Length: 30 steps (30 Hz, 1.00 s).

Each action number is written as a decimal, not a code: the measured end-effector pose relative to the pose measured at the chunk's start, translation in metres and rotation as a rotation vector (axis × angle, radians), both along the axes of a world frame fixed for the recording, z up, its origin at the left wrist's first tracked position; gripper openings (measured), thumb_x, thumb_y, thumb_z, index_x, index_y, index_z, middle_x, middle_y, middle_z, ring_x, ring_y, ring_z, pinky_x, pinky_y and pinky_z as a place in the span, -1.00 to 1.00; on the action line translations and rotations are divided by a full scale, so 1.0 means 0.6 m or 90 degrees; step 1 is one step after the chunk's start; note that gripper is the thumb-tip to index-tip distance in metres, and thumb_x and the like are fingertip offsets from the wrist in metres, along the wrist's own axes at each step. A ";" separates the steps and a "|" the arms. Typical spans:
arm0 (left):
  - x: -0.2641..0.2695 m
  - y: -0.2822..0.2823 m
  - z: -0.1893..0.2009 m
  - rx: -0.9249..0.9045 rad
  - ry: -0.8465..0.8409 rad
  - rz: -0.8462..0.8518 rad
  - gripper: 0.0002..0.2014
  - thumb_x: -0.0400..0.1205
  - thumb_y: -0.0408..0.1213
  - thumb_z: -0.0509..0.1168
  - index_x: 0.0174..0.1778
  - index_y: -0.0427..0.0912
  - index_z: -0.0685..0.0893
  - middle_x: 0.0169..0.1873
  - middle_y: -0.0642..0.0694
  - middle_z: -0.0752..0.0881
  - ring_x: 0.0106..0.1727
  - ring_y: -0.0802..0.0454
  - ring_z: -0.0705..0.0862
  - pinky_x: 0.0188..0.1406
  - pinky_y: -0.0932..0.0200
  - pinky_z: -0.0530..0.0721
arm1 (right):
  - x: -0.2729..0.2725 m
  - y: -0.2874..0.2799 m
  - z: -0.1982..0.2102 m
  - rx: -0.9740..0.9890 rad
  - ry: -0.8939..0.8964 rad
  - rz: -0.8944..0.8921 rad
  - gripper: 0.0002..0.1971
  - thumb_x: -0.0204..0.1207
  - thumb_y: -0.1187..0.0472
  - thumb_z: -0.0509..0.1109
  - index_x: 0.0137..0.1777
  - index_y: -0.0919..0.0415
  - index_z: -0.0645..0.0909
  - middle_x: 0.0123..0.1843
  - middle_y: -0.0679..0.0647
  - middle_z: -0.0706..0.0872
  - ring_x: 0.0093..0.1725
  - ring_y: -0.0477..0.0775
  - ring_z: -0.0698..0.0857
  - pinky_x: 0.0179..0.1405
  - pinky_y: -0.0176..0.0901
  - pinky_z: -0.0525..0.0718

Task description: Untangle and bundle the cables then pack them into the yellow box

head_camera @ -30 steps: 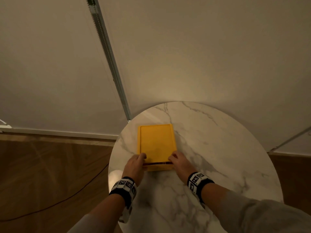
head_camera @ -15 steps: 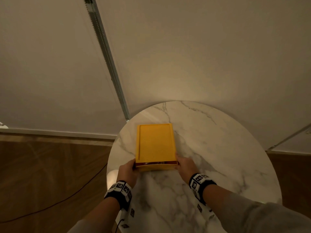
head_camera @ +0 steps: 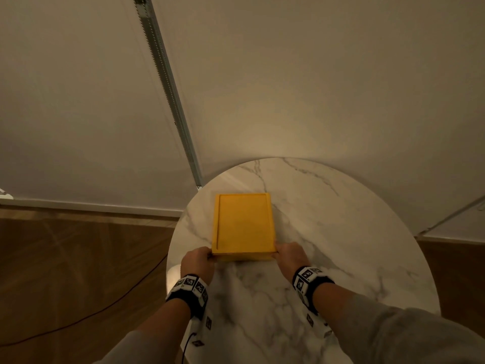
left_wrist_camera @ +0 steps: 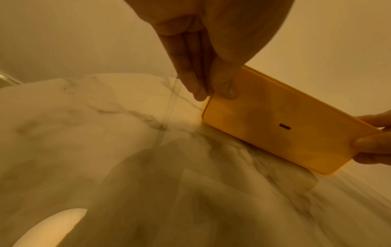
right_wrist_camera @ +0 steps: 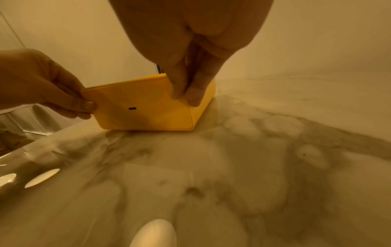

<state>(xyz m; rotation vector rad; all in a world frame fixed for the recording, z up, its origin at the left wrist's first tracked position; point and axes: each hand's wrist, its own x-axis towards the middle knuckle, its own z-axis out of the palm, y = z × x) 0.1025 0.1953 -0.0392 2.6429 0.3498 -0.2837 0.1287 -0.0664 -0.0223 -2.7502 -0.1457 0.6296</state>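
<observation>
The yellow box [head_camera: 242, 224] lies flat on the round marble table [head_camera: 341, 232] with its lid down. No cables show in any view. My left hand [head_camera: 198, 261] pinches the box's near left corner; in the left wrist view its fingertips [left_wrist_camera: 200, 96] sit against the box [left_wrist_camera: 285, 120] at that corner. My right hand [head_camera: 288, 254] pinches the near right corner, and the right wrist view shows its fingertips [right_wrist_camera: 177, 95] on the box [right_wrist_camera: 143, 108]. A small dark slot marks the box's near face.
The table stands against a pale wall with a metal track [head_camera: 168, 88] running up it. Wooden floor lies to the left, with a thin dark cord [head_camera: 78, 321] across it. The table edge [head_camera: 170, 258] is just left of my left hand.
Both hands slid from the lid's near edge out to the box's near corners. The dark gap under the lid at the near end has shut.
</observation>
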 end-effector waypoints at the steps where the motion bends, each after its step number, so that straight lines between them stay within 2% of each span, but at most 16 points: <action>1: 0.001 0.000 0.001 0.001 0.001 -0.002 -0.85 0.64 -0.14 0.38 -0.07 -0.08 0.84 -0.13 -0.12 0.84 -0.05 -0.17 0.77 -0.08 0.07 0.70 | 0.001 -0.001 -0.001 -0.001 0.001 0.004 -0.57 0.80 0.10 0.20 0.60 0.27 0.47 0.30 0.36 0.74 0.26 0.35 0.71 0.23 0.04 0.65; 3: 0.003 -0.001 0.002 -0.002 0.004 -0.002 -0.85 0.64 -0.15 0.37 -0.07 -0.09 0.83 -0.12 -0.13 0.84 -0.03 -0.19 0.77 -0.07 0.07 0.70 | 0.000 0.000 0.001 -0.005 0.004 0.014 -0.56 0.81 0.09 0.19 0.59 0.28 0.47 0.30 0.35 0.74 0.25 0.35 0.72 0.21 0.03 0.65; 5: 0.003 -0.002 0.001 -0.014 -0.002 -0.001 -0.85 0.67 -0.17 0.35 0.02 -0.09 0.80 -0.08 -0.15 0.83 0.02 -0.21 0.77 -0.01 0.06 0.70 | -0.001 -0.002 0.002 0.006 0.003 0.012 -0.56 0.80 0.09 0.20 0.60 0.27 0.47 0.29 0.35 0.75 0.24 0.34 0.72 0.19 0.03 0.66; 6: 0.001 -0.003 0.000 -0.036 -0.003 -0.001 -0.82 0.69 -0.18 0.34 0.16 -0.07 0.76 -0.04 -0.14 0.83 0.06 -0.21 0.77 0.06 0.03 0.70 | -0.002 -0.004 0.001 0.018 0.004 0.011 -0.57 0.80 0.09 0.21 0.58 0.27 0.48 0.27 0.34 0.75 0.22 0.34 0.72 0.16 0.02 0.65; 7: -0.002 -0.003 -0.001 -0.070 -0.007 -0.004 -0.70 0.70 -0.19 0.33 0.37 -0.02 0.65 0.02 -0.10 0.81 0.11 -0.19 0.76 0.13 0.03 0.69 | -0.004 -0.006 0.001 0.039 -0.001 0.007 -0.59 0.79 0.09 0.22 0.55 0.26 0.50 0.26 0.32 0.75 0.22 0.34 0.72 0.14 0.02 0.64; 8: -0.007 -0.005 0.000 -0.099 -0.009 -0.018 -0.54 0.71 -0.18 0.33 0.55 0.06 0.48 0.08 -0.06 0.77 0.16 -0.16 0.74 0.17 0.04 0.67 | -0.006 -0.008 0.003 0.061 -0.003 0.004 -0.60 0.78 0.11 0.24 0.55 0.24 0.51 0.28 0.29 0.73 0.23 0.34 0.71 0.14 0.02 0.62; 9: -0.009 -0.006 -0.001 -0.108 -0.014 -0.048 -0.45 0.72 -0.16 0.33 0.64 0.12 0.36 0.14 -0.04 0.74 0.18 -0.13 0.72 0.20 0.02 0.65 | -0.008 -0.011 0.002 0.085 -0.007 0.010 -0.58 0.77 0.13 0.26 0.59 0.19 0.47 0.33 0.26 0.70 0.29 0.34 0.68 0.20 0.03 0.61; 11: -0.006 -0.008 -0.002 -0.069 -0.027 -0.097 -0.55 0.75 -0.12 0.28 0.59 0.09 0.45 0.22 -0.11 0.74 0.20 -0.15 0.71 0.21 0.02 0.63 | -0.009 -0.014 0.002 0.109 -0.006 0.054 -0.44 0.75 0.18 0.31 0.73 0.09 0.30 0.50 0.24 0.57 0.44 0.33 0.58 0.39 0.07 0.56; 13: 0.000 -0.008 0.002 -0.049 -0.028 -0.099 -0.72 0.76 -0.14 0.25 0.39 -0.03 0.60 0.18 -0.16 0.78 0.16 -0.18 0.73 0.14 0.01 0.64 | -0.006 -0.009 0.002 0.096 -0.015 0.073 -0.46 0.77 0.21 0.26 0.73 0.13 0.30 0.59 0.28 0.49 0.52 0.34 0.50 0.50 0.05 0.48; 15: 0.006 -0.010 0.010 -0.035 -0.016 -0.100 -0.82 0.76 -0.22 0.25 0.24 -0.11 0.63 0.12 -0.19 0.79 0.13 -0.22 0.74 0.07 0.03 0.63 | -0.002 -0.002 -0.001 0.092 -0.012 0.056 -0.54 0.78 0.23 0.24 0.66 0.21 0.42 0.55 0.32 0.53 0.49 0.34 0.53 0.48 0.04 0.47; 18: 0.013 -0.011 0.024 0.001 0.005 -0.113 -0.81 0.74 -0.32 0.21 0.24 -0.14 0.64 0.08 -0.24 0.77 0.11 -0.27 0.72 0.06 0.00 0.66 | 0.004 0.003 0.000 0.080 0.015 0.018 -0.58 0.78 0.29 0.23 0.62 0.22 0.49 0.48 0.31 0.62 0.44 0.31 0.60 0.40 -0.09 0.50; 21: 0.017 -0.007 0.031 0.026 0.020 -0.124 -0.79 0.71 -0.37 0.18 0.19 -0.08 0.63 0.04 -0.22 0.77 0.06 -0.24 0.73 0.09 -0.03 0.72 | 0.012 0.003 0.004 0.080 0.019 0.008 -0.60 0.79 0.27 0.22 0.59 0.22 0.53 0.45 0.29 0.67 0.40 0.26 0.66 0.31 -0.19 0.51; 25: 0.015 -0.009 0.038 0.016 0.040 -0.136 -0.83 0.75 -0.30 0.18 0.23 -0.06 0.58 0.08 -0.18 0.77 0.09 -0.20 0.73 0.14 -0.07 0.72 | 0.007 0.001 0.011 0.068 0.021 0.010 -0.59 0.79 0.25 0.21 0.61 0.19 0.51 0.47 0.29 0.66 0.41 0.29 0.65 0.40 -0.08 0.54; 27: 0.010 -0.013 0.042 0.010 0.032 -0.130 -0.84 0.75 -0.25 0.23 0.24 -0.08 0.56 0.17 -0.22 0.72 0.13 -0.20 0.70 0.17 -0.08 0.70 | -0.001 -0.002 0.018 0.057 0.007 0.030 -0.59 0.80 0.19 0.19 0.62 0.13 0.51 0.46 0.28 0.67 0.40 0.31 0.64 0.39 0.00 0.58; 28: 0.007 -0.016 0.043 0.001 0.017 -0.126 -0.82 0.73 -0.23 0.28 0.23 -0.10 0.57 0.29 -0.24 0.65 0.21 -0.21 0.68 0.23 -0.07 0.68 | -0.004 -0.004 0.025 0.050 0.003 0.034 -0.59 0.80 0.15 0.19 0.60 0.10 0.53 0.46 0.24 0.68 0.39 0.29 0.65 0.38 0.03 0.60; 30: 0.000 -0.019 0.047 -0.019 -0.028 -0.119 -0.75 0.67 -0.19 0.38 0.24 -0.12 0.59 0.57 -0.26 0.39 0.44 -0.25 0.53 0.40 -0.11 0.62 | -0.007 -0.009 0.044 0.040 -0.008 0.039 -0.60 0.77 0.03 0.20 0.55 0.01 0.58 0.45 0.13 0.69 0.38 0.23 0.66 0.34 0.05 0.65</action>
